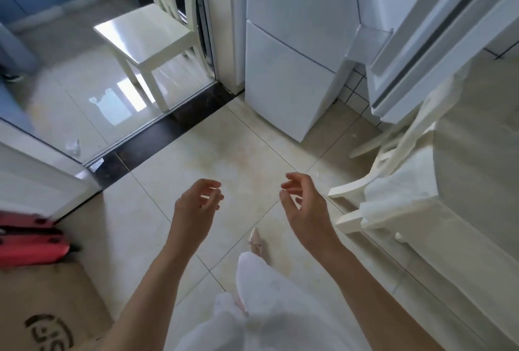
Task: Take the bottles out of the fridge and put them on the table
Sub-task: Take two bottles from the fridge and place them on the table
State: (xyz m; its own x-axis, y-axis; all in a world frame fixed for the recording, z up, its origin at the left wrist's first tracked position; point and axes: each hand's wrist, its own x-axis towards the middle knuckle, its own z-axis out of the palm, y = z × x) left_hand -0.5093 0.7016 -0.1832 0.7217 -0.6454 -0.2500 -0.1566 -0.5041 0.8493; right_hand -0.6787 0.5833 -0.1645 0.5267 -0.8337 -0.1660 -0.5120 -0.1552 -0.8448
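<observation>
The white fridge (286,50) stands ahead at the upper middle, its lower doors closed. Its upper door (427,41) is swung open to the right, and a clear door shelf (370,41) on it looks empty. No bottle is in view. The white table (471,170) fills the right edge. My left hand (196,204) and my right hand (303,204) hang over the floor tiles in front of me, both empty with fingers loosely curled and apart, well short of the fridge.
A white chair (146,33) stands past a dark door threshold (168,131) at upper left. Another white chair (393,182) is tucked under the table. A red case (31,241) and a cardboard box (47,308) lie at lower left.
</observation>
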